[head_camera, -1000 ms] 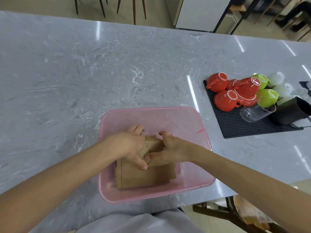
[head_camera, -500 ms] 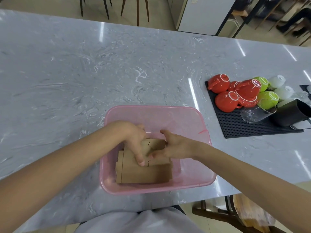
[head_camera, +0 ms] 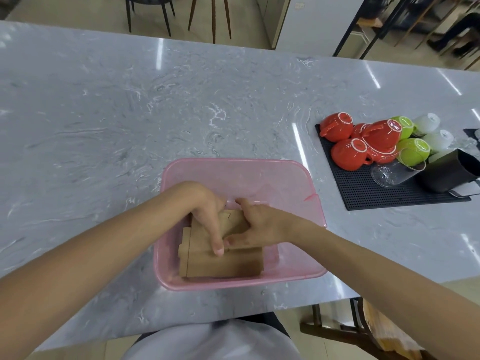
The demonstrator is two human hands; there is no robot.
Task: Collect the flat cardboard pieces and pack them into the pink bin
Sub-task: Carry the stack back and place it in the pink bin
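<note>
Both hands inside the pink bin (head_camera: 293,183) on the worktop (head_camera: 130,126): left hand (head_camera: 207,211) and right hand (head_camera: 259,224) fingers pressed flat (not gripping) on stacked cardboard pieces (head_camera: 223,263).

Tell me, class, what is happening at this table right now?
A person has both bare hands inside a translucent pink plastic bin on the grey marble table. The left hand and right hand press on flat brown cardboard pieces lying on the bin's floor. No cardboard shows elsewhere on the table.
</note>
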